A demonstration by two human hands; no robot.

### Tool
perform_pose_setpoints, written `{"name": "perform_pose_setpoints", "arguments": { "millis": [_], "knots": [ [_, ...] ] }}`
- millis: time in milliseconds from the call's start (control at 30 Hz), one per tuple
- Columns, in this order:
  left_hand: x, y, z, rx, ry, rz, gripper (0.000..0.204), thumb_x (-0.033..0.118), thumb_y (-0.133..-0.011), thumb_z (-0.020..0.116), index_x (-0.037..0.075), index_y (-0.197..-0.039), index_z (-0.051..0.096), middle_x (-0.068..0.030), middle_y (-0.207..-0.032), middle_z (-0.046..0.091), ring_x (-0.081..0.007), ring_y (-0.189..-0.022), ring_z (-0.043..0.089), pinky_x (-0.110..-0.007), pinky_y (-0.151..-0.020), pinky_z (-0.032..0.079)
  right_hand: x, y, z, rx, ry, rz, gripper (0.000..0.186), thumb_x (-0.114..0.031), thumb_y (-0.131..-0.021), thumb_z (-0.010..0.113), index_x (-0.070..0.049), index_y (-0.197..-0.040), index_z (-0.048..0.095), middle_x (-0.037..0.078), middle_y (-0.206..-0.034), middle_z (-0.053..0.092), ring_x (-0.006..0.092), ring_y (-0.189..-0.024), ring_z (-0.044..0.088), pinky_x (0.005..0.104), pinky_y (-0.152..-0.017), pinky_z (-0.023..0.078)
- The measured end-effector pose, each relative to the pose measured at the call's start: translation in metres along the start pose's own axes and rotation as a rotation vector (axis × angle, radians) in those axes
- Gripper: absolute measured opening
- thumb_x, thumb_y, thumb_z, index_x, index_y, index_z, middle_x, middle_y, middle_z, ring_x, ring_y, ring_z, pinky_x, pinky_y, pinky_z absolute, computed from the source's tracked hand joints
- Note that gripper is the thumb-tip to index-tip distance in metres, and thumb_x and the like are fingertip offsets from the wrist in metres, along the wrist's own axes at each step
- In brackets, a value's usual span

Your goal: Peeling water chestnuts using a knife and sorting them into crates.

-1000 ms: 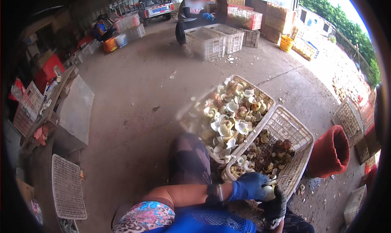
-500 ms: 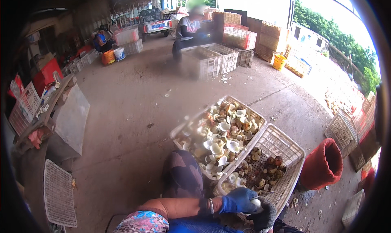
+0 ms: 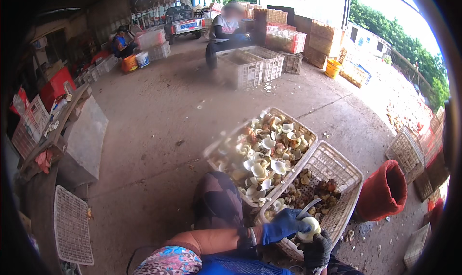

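My left hand (image 3: 283, 225), in a blue glove, is closed around a slim curved blade (image 3: 309, 207), its pale length sticking up past the fingers; its handle is hidden. Right against those fingers is a pale, round, hollow-looking piece (image 3: 310, 230), which looks like peeled coconut meat. From below, my right hand (image 3: 316, 250) grips this piece in a dark glove. Both hands work over the near end of a white plastic crate (image 3: 339, 166) holding brown, rough lumps and scraps. Beside it, a fuller crate (image 3: 308, 136) is heaped with white, cup-shaped pieces.
A red, open-topped bin (image 3: 380, 193) stands right of the crates. At left are a concrete block (image 3: 84, 140) and a leaning white crate (image 3: 72, 224). Another person (image 3: 226, 29) sits farther off behind white crates (image 3: 250, 70). A yellow bucket (image 3: 332, 68) is near stacked crates.
Both gloved hands have risen slightly with the pale piece, which shows more fully. The curved blade now points up and right above it. The far person's head has tipped down.
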State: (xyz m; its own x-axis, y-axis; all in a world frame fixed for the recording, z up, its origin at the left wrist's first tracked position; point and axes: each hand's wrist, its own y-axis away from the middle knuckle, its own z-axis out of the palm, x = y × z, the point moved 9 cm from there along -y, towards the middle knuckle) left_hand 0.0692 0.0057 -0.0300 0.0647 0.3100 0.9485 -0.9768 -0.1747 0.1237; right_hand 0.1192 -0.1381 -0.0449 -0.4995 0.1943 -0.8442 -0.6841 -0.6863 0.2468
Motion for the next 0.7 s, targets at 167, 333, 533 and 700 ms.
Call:
{"name": "perform_pose_setpoints", "arguments": {
  "millis": [167,333,533,700],
  "knots": [
    [0.001,0.003,-0.001,0.028,0.224,-0.001,0.038,0.016,-0.086,0.078,-0.001,-0.119,0.071,-0.0056,-0.099,0.074,-0.0086,-0.085,0.066,-0.024,-0.076,0.053,0.002,0.001,-0.004,0.021,-0.024,-0.013,0.065,-0.032,-0.087,0.068,0.009,-0.133,0.050,0.026,-0.109,0.068,0.0384,-0.085,0.073,0.0403,-0.055,0.064],
    [0.001,-0.001,-0.025,0.139,0.356,-0.038,0.035,0.018,-0.087,0.076,-0.002,-0.115,0.071,-0.0056,-0.092,0.073,-0.0071,-0.070,0.064,-0.023,-0.065,0.051,0.014,-0.002,-0.009,-0.070,-0.180,0.041,0.064,-0.033,-0.087,0.067,0.000,-0.139,0.049,0.020,-0.119,0.065,0.0354,-0.094,0.070,0.0436,-0.066,0.063],
    [0.007,-0.010,-0.043,0.161,0.287,0.028,0.033,0.018,-0.090,0.074,-0.001,-0.116,0.070,-0.0024,-0.083,0.068,-0.0070,-0.057,0.060,-0.022,-0.049,0.048,-0.012,-0.012,-0.066,0.497,0.168,-0.172,0.068,-0.001,-0.080,0.070,-0.006,-0.143,0.046,0.017,-0.132,0.057,0.0316,-0.110,0.063,0.0441,-0.084,0.059],
    [-0.001,-0.007,-0.035,0.152,0.199,-0.072,0.033,0.017,-0.086,0.079,0.000,-0.114,0.072,-0.0030,-0.085,0.070,-0.0065,-0.059,0.060,-0.022,-0.051,0.048,-0.017,-0.018,-0.044,0.311,0.282,-0.193,0.073,0.009,-0.074,0.072,-0.003,-0.142,0.047,0.016,-0.128,0.058,0.0252,-0.102,0.065,0.0344,-0.080,0.059]
  ]
}}
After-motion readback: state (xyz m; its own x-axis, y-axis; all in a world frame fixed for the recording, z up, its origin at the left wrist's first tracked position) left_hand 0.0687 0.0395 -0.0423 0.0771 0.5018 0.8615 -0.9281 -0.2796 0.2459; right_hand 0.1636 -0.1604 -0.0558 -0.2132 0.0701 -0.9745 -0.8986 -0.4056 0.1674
